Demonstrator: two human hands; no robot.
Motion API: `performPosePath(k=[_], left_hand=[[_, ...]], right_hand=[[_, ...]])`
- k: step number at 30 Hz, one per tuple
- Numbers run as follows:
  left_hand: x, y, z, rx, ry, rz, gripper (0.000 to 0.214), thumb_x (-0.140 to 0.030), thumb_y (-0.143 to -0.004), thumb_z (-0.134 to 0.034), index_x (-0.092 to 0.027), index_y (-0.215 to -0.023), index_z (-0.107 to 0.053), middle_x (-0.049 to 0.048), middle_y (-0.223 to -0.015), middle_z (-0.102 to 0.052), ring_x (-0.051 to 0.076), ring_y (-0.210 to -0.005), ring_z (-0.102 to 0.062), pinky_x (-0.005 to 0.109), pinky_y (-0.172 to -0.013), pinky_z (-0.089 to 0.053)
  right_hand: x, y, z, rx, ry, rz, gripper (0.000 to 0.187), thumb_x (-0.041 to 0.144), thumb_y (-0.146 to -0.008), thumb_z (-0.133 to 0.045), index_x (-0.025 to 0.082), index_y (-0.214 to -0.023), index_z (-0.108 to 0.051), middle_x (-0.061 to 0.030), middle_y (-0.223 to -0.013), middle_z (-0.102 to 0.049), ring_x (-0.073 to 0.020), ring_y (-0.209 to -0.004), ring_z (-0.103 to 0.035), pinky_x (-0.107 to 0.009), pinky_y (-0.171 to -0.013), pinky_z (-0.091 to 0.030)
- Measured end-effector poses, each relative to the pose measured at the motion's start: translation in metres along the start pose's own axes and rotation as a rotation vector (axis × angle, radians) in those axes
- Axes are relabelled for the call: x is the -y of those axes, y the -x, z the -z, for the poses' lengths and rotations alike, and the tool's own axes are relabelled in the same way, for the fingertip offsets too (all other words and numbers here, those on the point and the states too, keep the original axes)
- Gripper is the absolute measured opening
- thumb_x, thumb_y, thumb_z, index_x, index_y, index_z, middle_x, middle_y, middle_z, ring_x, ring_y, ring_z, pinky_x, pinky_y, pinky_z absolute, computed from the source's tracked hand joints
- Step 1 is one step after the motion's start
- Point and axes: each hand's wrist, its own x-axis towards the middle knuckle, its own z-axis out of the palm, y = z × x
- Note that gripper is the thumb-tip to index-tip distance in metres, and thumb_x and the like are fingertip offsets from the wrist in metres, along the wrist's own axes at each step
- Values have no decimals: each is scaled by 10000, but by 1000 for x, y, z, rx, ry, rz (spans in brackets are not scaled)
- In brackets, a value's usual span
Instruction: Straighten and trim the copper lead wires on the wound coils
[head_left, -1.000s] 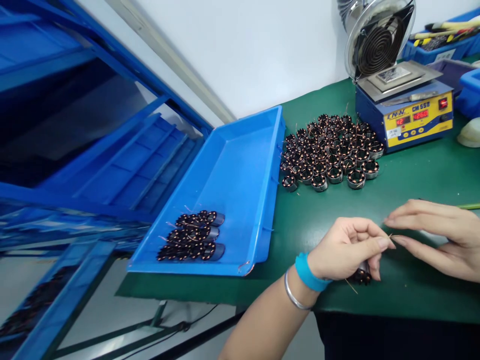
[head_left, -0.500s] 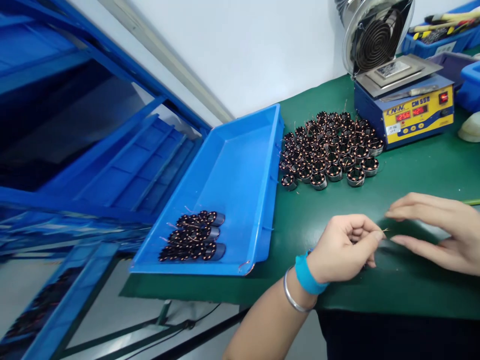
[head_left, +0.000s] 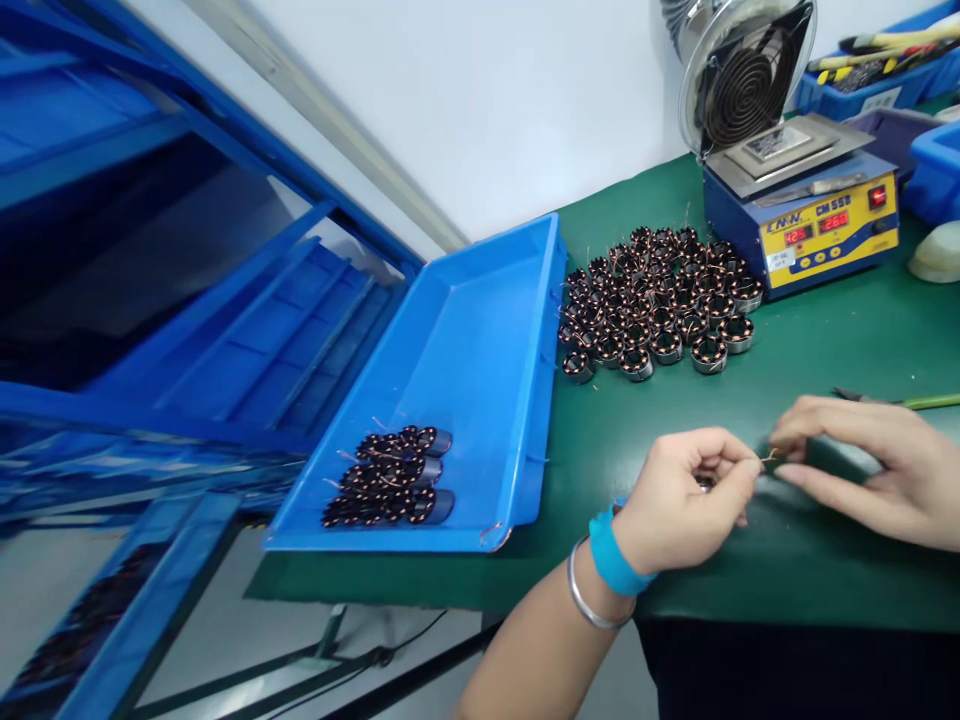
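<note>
My left hand (head_left: 694, 495), with a blue band and a silver bangle at its wrist, is closed around a small wound stator (head_left: 705, 482); the fingers hide most of it. A thin copper wire (head_left: 768, 457) sticks out past the left thumb and forefinger. At the wire's free end, the thumb and forefinger of my right hand (head_left: 870, 465) come together in a pinch. Behind the right hand lies a tool with a green handle (head_left: 930, 402) and a dark tip. Beyond both hands, several copper-wound stators (head_left: 664, 290) stand grouped on the green table (head_left: 645, 410).
To the left, a blue tray (head_left: 480, 340) holds rows of stators (head_left: 390, 475) in its near corner. A solder pot (head_left: 825, 235) with red digits stands at the back, a round fan guard (head_left: 750, 85) behind it. Blue bins (head_left: 862, 98) hold tools at far right. Blue racking (head_left: 247, 310) fills the left.
My right thumb and forefinger have closed in on the wire's end from an open spread. The left hand has barely moved. More of the green-handled tool shows now.
</note>
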Motion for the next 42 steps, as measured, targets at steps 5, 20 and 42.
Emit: performPosePath(k=[5, 20, 42], left_hand=[[0, 0, 1, 8, -4, 1, 474, -596, -936, -907, -210, -808, -665, -10, -626, -632, 132, -563, -591, 248, -582, -468], [3, 4, -3, -92, -154, -136, 296, -400, -971, -822, -217, -794, -673, -7, -641, -643, 134, -592, -574, 270, -631, -465], [3, 6, -6, -162, -239, -237, 288, -383, -965, -855, -213, -776, -720, 22, -668, -692, 143, -611, -585, 295, -672, -505]], right_hand=[[-2, 3, -1, -137, 390, 345, 189, 172, -1183, -640, 254, -1221, -805, -50, -1033, -829, -206, -876, -753, -371, -864, -599], [2, 9, -9, -156, 440, 270, 182, 149, -1181, -633, 259, -1222, -771, -21, -1039, -813, -186, -884, -758, -475, -1165, -571], [7, -3, -11, 111, -396, -345, 699, 716, -1224, -527, 210, -772, -698, -29, -665, -670, -180, -581, -648, -296, -540, -502]])
